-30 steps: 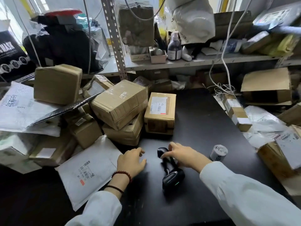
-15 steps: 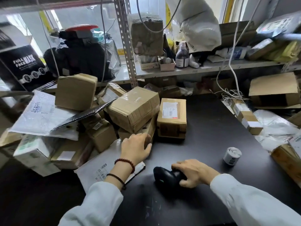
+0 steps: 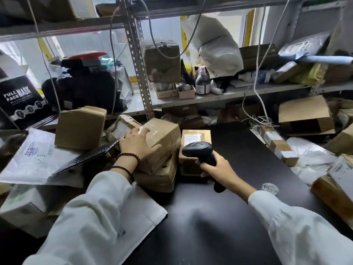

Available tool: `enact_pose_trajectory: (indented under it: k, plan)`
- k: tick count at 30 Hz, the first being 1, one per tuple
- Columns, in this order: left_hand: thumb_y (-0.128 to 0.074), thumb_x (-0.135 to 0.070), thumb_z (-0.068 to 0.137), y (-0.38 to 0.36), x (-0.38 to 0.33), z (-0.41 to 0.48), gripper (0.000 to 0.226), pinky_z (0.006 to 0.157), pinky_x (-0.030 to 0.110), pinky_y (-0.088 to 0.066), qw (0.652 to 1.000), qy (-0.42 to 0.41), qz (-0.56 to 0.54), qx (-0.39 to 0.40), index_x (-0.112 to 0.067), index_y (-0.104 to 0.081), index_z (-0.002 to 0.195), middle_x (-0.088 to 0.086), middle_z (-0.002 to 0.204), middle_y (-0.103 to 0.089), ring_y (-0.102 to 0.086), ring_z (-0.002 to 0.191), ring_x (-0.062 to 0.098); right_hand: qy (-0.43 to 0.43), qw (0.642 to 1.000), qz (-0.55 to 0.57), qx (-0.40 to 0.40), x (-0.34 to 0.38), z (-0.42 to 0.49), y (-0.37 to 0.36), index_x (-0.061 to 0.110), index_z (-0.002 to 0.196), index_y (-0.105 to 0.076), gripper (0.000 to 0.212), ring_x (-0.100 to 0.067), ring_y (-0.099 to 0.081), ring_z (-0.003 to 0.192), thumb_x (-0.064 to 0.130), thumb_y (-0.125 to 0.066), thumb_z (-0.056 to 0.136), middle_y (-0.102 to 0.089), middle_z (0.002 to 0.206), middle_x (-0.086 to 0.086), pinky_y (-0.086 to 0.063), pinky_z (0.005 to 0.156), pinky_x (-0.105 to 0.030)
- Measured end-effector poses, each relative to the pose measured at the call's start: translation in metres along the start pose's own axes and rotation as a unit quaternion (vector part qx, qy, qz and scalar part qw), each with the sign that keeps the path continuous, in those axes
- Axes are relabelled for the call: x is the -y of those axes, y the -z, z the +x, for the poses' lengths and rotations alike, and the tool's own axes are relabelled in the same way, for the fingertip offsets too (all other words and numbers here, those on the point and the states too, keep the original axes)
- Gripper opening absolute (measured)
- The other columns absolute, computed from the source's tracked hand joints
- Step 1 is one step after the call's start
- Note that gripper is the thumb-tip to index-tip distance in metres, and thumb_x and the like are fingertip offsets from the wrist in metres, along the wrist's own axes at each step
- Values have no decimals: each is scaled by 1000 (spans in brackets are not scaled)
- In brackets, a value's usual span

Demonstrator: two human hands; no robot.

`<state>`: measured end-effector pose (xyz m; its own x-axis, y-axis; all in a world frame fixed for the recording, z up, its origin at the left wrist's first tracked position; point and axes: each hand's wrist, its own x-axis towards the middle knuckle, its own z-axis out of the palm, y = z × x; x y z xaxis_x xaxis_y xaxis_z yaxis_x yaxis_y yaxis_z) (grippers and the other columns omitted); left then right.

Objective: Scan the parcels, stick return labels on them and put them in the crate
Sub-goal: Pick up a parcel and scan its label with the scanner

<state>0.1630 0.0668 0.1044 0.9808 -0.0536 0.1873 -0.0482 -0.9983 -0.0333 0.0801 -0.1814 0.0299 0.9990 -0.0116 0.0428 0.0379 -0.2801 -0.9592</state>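
My right hand grips the handle of a black barcode scanner, lifted off the dark table, its head in front of a small labelled carton. My left hand lies flat with fingers spread on top of a taped brown parcel, which rests tilted on another brown box. A roll of labels lies on the table to the right of my right forearm. No crate is in view.
A heap of brown boxes and white mailer bags fills the left side; another white mailer lies under my left arm. More parcels crowd the right edge. A metal shelf with bottles and hanging cables stands behind.
My right hand picked the scanner up off the table and raised it toward the labelled carton. My left hand moved from the table up onto the tilted brown parcel.
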Motion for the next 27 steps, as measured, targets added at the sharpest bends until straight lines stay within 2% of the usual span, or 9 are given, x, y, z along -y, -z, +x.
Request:
enact_pose_trajectory:
  k: [4,6,8,10,14,18,21,23,27]
  plan:
    - [-48,-88,62,-4,12,22,101,107,49,-29,996,35,-21,83,-33,-27,145,14,146,-36,-33,133,36,-1,997,71,-36,10,5,11,20,103,-58,17,-16,-66,61,12,-63,89,-70,93,-8,-51,51,-32]
    - [-45,-92,57,-8,12,27,111,110,48,-21,991,52,-13,121,-32,-22,147,19,148,-31,-29,135,39,8,996,66,-52,15,7,19,20,102,-58,17,-12,-60,51,18,-68,88,-67,74,-8,-46,46,-29]
    - [-41,-96,52,-15,8,30,118,110,48,-18,988,59,6,140,-30,-20,147,21,148,-31,-29,134,41,24,995,61,-71,20,9,26,20,98,-59,16,-11,-54,43,24,-70,87,-61,58,1,-42,42,-26]
    - [-39,-98,49,-21,6,34,120,110,49,-17,988,59,23,139,-29,-22,145,21,146,-35,-32,132,42,40,995,49,-79,24,11,33,20,93,-59,12,-11,-52,41,23,-69,88,-58,51,6,-40,41,-25]
    - [-42,-92,60,-22,6,36,107,109,52,-18,990,48,26,131,-27,-26,144,17,146,-37,-33,133,39,52,996,8,-77,27,12,35,22,99,-61,14,-10,-55,44,22,-69,88,-60,53,8,-42,42,-22]
    - [-37,-85,72,-32,4,25,90,99,45,-37,996,27,23,81,-23,-37,137,13,137,-48,-45,125,31,29,996,8,-85,26,11,27,20,102,-60,17,-10,-57,46,26,-69,88,-60,62,0,-44,43,-26]
    - [-38,-74,82,-30,2,20,71,90,41,-48,999,-6,26,30,-15,-51,120,12,119,-60,-55,110,29,17,996,8,-92,24,8,22,19,102,-60,19,-9,-58,46,28,-68,87,-61,64,-2,-44,43,-25]
    - [-40,-65,88,-27,-2,15,61,87,38,-49,999,-29,38,5,-12,-56,113,11,113,-63,-58,105,28,14,995,13,-93,23,3,21,19,103,-60,20,-7,-58,45,28,-68,88,-62,66,-3,-43,43,-25]
    - [-40,-56,94,-17,-4,4,50,83,38,-49,999,-38,20,-24,-13,-57,113,13,109,-65,-60,102,31,19,995,23,-98,27,-4,23,18,101,-59,17,-4,-56,43,27,-67,89,-63,69,-4,-44,44,-24]
